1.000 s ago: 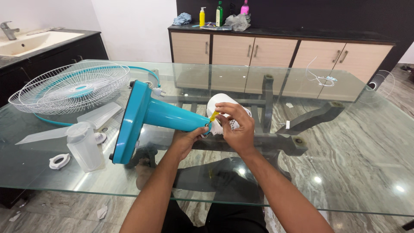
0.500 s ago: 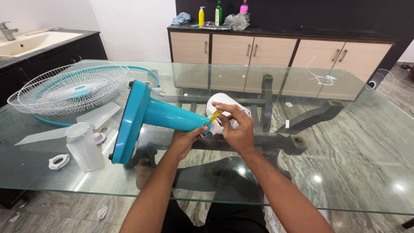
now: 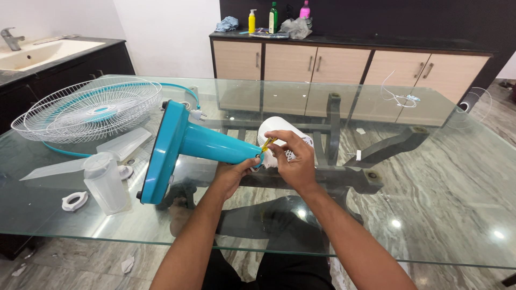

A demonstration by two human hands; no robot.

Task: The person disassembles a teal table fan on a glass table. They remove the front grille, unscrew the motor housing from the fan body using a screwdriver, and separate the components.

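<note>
A teal fan stand point(image 3: 188, 147) lies on its side on the glass table point(image 3: 430, 177), its round base at the left and its narrow neck pointing right. My left hand point(image 3: 231, 174) grips the neck's end from below. My right hand point(image 3: 293, 158) pinches a yellow-handled screwdriver point(image 3: 267, 143) whose tip meets the joint between the neck and the white fan motor housing point(image 3: 279, 129), which is partly hidden behind my fingers.
Left of the stand lie a white wire fan grille point(image 3: 88, 110), clear fan blades point(image 3: 80, 158), a translucent plastic bottle point(image 3: 105, 182) and a white ring nut point(image 3: 74, 201). A white cable point(image 3: 398, 96) rests at the far right. A cabinet with bottles stands behind; a sink is at far left.
My right hand's fingers have shifted slightly around the screwdriver, turning it at the joint. The stand and my left hand stay in place.
</note>
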